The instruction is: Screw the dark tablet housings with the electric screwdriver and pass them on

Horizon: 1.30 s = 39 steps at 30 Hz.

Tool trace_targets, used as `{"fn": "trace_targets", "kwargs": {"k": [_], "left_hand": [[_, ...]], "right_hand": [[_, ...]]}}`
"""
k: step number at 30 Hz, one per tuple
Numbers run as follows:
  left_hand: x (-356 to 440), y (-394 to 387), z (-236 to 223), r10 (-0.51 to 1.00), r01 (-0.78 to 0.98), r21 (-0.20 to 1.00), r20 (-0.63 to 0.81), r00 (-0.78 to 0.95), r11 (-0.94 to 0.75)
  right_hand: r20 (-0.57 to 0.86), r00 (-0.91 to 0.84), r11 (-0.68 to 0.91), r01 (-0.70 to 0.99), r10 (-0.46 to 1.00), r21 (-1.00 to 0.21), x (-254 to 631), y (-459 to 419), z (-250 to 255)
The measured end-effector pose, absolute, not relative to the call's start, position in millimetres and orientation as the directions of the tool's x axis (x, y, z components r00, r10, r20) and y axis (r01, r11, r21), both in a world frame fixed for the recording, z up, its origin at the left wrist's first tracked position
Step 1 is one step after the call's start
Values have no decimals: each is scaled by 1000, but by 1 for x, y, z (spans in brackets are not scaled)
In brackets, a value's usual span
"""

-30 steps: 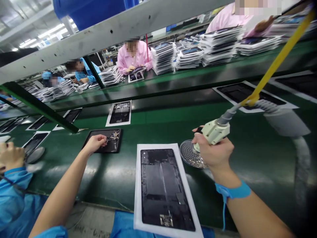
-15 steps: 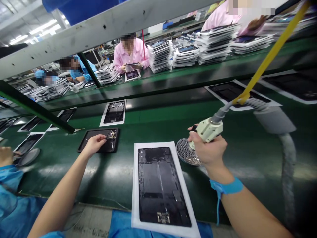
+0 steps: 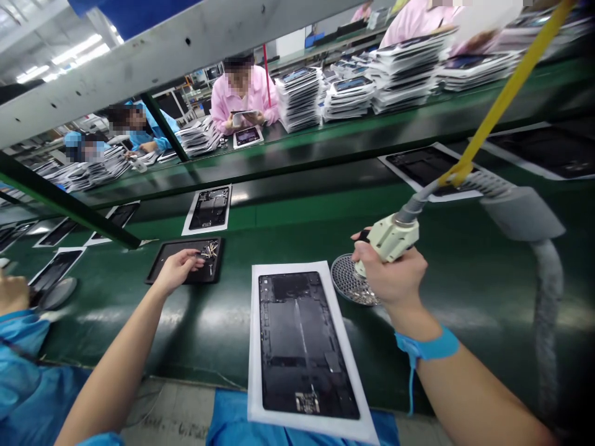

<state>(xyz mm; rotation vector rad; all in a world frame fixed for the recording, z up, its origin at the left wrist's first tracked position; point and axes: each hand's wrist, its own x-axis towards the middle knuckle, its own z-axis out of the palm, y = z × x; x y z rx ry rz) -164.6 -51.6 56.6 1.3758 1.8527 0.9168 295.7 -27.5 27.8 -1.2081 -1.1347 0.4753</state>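
At the far left, a co-worker's blue sleeve (image 3: pixel 18 334) lay near a black tablet panel (image 3: pixel 53 269) on the green conveyor belt (image 3: pixel 199 328). Next along, the person's left hand (image 3: pixel 176 269) reached over a black tray (image 3: pixel 179 245), its fingers (image 3: pixel 198 260) drawn together beside a small heap of metal parts (image 3: pixel 209 249). Whether they held anything could not be told. To the right, a black tablet back panel (image 3: pixel 297 341) lay on a white sheet (image 3: pixel 255 347). Just beyond it sat a round perforated metal dish (image 3: pixel 344 275) with small screws on it. The right hand (image 3: pixel 395 275) was closed around a cream electric screwdriver (image 3: pixel 393 238), its lower end at the dish, while a blue wrist strap (image 3: pixel 427 347) circled the wrist. A grey cable (image 3: pixel 413 207) ran up from the tool to a yellow strap (image 3: pixel 504 93) — and a ribbed grey hose (image 3: pixel 543 310) hung at the far right.
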Motion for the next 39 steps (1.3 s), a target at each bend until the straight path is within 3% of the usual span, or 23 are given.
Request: {"fn": "trace_targets", "kwargs": {"k": [16, 27, 34, 39], "left_hand": [[-134, -67, 73, 959, 293, 920, -211, -186, 260], [-115, -76, 77, 971, 419, 902, 2, -238, 101], [-76, -97, 88, 979, 333, 943, 64, -195, 4], [-94, -81, 75, 941, 232, 972, 54, -333, 26]], "right_hand": [[440, 392, 339, 302, 808, -891, 296, -29, 30], [483, 361, 367, 346, 798, -864, 297, -28, 25], [458, 353, 355, 319, 816, -879, 299, -26, 21], [453, 356, 349, 318, 817, -881, 299, -26, 21]]}}
